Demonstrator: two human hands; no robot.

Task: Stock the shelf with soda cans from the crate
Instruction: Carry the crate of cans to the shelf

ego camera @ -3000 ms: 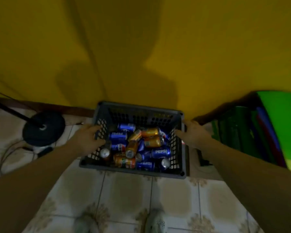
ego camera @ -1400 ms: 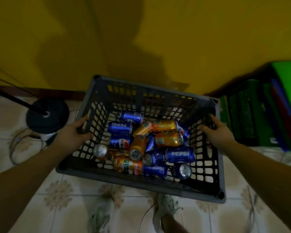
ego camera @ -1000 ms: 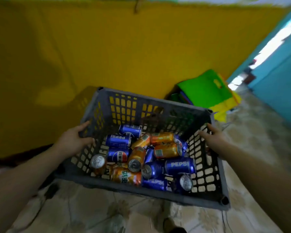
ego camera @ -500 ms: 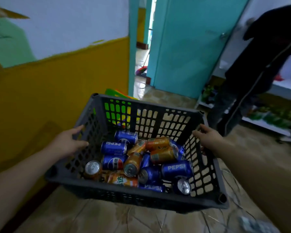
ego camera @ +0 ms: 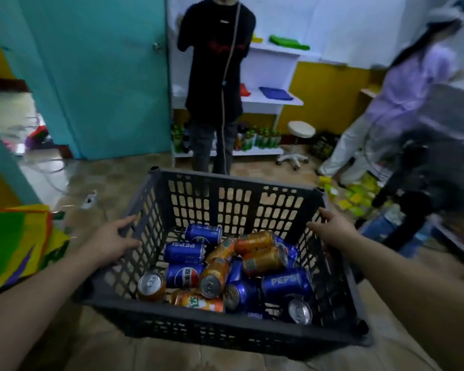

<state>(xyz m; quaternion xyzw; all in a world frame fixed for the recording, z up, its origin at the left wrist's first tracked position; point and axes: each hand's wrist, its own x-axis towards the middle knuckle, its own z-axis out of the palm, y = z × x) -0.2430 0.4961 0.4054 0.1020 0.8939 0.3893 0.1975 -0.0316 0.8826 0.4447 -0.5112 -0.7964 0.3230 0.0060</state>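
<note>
Now the crate is up, facing the white shelf. Left hand and right hand fingers clamp its side rims; loose cans look heavy.

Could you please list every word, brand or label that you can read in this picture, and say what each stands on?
"PEPSI": on the right blue can in the crate.
"PEPSI", upside down: on the rear blue can.
Too blurred to read: the characters beside the emblem on the middle blue can, the green print on the front orange can, and the marks on the black shirt.
</note>
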